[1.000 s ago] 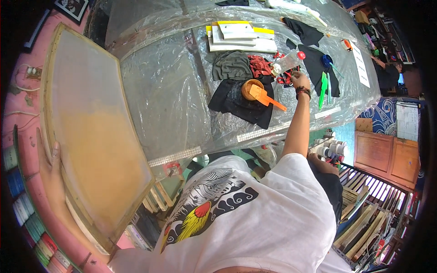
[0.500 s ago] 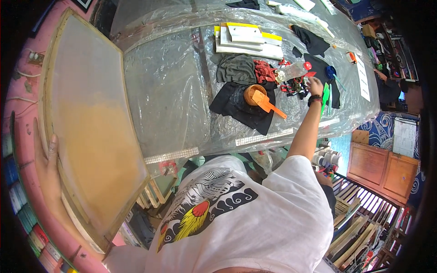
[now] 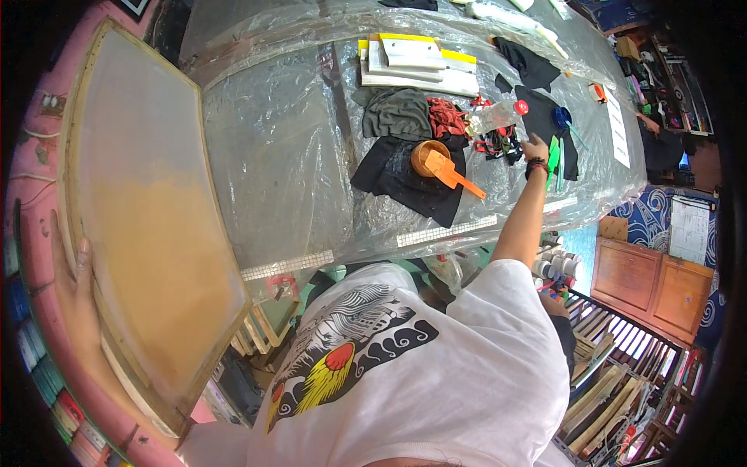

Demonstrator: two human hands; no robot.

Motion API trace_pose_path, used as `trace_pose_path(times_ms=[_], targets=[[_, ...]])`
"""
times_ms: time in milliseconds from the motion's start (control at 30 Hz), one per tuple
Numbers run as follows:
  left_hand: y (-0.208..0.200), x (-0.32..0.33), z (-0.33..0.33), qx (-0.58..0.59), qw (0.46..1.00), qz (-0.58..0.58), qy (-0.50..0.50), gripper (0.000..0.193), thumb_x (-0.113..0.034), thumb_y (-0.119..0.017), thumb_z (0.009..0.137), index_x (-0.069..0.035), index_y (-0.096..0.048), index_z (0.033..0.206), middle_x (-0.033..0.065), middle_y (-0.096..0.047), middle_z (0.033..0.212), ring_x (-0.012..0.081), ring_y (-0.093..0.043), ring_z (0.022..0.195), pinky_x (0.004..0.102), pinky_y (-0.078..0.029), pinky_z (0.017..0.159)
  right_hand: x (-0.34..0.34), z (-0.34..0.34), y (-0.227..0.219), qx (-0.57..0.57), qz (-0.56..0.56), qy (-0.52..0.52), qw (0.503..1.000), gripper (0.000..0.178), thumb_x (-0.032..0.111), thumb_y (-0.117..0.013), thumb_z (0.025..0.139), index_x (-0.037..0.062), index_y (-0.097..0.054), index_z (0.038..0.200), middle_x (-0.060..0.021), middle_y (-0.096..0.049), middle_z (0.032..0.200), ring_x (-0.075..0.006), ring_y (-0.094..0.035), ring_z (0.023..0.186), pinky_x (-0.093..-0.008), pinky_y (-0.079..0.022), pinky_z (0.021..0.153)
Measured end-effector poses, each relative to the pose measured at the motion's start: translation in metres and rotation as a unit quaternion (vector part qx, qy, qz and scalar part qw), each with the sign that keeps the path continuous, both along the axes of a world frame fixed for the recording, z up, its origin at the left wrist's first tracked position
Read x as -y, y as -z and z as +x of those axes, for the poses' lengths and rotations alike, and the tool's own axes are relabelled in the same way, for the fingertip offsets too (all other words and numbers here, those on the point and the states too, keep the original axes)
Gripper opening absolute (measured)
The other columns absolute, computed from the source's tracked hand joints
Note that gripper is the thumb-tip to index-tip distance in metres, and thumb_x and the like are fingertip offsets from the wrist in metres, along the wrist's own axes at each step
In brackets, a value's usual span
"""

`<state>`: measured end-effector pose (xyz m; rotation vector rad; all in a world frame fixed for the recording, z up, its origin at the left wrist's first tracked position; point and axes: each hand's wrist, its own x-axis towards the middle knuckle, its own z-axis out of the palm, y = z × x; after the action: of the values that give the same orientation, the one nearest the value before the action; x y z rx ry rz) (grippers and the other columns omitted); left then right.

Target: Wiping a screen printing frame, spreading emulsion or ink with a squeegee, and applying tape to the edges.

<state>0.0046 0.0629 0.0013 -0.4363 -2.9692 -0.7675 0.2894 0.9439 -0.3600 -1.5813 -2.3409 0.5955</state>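
Note:
My left hand [image 3: 75,292] holds the outer rim of a large screen-printing frame [image 3: 148,210] that stands steeply tilted at the left. Its thumb lies by the near rim and the other fingers stretch along the outer side. Over the table my right hand [image 3: 534,149] reaches out, thumb and forefinger apart, with nothing visible between them. It is beside a dark tangle of cords [image 3: 500,145] and a green spatula [image 3: 553,158]. A clear bottle with a red cap [image 3: 498,117] lies just beyond. An orange spatula [image 3: 450,173] rests across a brown bowl [image 3: 424,159] on black cloth.
The table [image 3: 272,156] is covered in clear plastic. Grey cloth [image 3: 398,113], red cloth [image 3: 446,117] and stacked squeegees [image 3: 420,66] lie farther back. A blue cup [image 3: 562,118] stands at right. Wooden frames [image 3: 603,412] fill a rack at lower right. Another person's arm [image 3: 647,123] shows far right.
My right hand has drawn slightly back from the bottle. A small red piece by its fingertips no longer shows. My left hand stays at the frame; the whole view has shifted slightly.

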Motion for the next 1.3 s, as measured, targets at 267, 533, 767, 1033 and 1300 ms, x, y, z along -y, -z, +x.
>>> trace_pose_path(times_ms=[267,533,767,1033,1300], targets=[[-0.002,-0.011,0.004,-0.009,1.000,-0.026,0.001,0.068,-0.037,-0.051,0.103,-0.002,-0.027,0.156,0.0147,-0.021,0.165,0.0234,-0.012,0.154,0.0386,-0.012,0.123,0.089,0.009,0.074,0.132,0.016,0.134,0.982,0.035,0.031,-0.067,0.082,0.0117,-0.076,0.109,-0.0173,-0.072,0.112,-0.0303,-0.069,0.108,-0.0431,-0.054,0.091],[-0.001,-0.003,0.008,-0.001,1.000,0.003,-0.020,0.067,-0.036,-0.052,0.103,-0.003,-0.027,0.156,0.0136,-0.023,0.164,0.0227,-0.012,0.154,0.0384,-0.013,0.123,0.020,0.004,0.033,-0.399,-0.121,0.165,0.894,0.038,0.033,-0.074,0.090,-0.0007,-0.067,0.105,-0.0103,-0.069,0.089,-0.0246,-0.069,0.081,-0.0374,-0.059,0.068],[-0.001,-0.004,0.004,0.020,0.999,0.038,-0.012,0.066,-0.032,-0.052,0.103,-0.003,-0.026,0.157,0.0128,-0.024,0.164,0.0220,-0.018,0.152,0.0371,-0.018,0.123,0.046,-0.016,-0.092,-0.565,-0.125,0.136,0.804,0.035,0.024,-0.051,0.101,-0.0060,-0.052,0.117,-0.0185,-0.060,0.109,-0.0300,-0.068,0.083,-0.0442,-0.065,0.064],[0.000,-0.006,0.005,0.016,0.998,0.059,-0.011,0.065,-0.030,-0.054,0.103,-0.001,-0.028,0.156,0.0142,-0.027,0.163,0.0207,-0.026,0.149,0.0337,-0.021,0.121,0.055,-0.030,-0.181,-0.684,-0.016,0.031,0.729,0.033,0.021,-0.044,0.105,-0.0073,-0.051,0.119,-0.0199,-0.063,0.111,-0.0299,-0.068,0.092,-0.0421,-0.064,0.079],[0.000,0.002,0.007,0.010,0.998,0.062,0.000,0.066,-0.027,-0.054,0.102,-0.001,-0.028,0.156,0.0152,-0.029,0.162,0.0218,-0.028,0.149,0.0334,-0.021,0.120,0.112,-0.076,-0.299,-0.720,0.084,-0.137,0.675,0.031,0.018,-0.065,0.098,-0.0053,-0.054,0.116,-0.0175,-0.065,0.109,-0.0267,-0.066,0.094,-0.0415,-0.060,0.082]])
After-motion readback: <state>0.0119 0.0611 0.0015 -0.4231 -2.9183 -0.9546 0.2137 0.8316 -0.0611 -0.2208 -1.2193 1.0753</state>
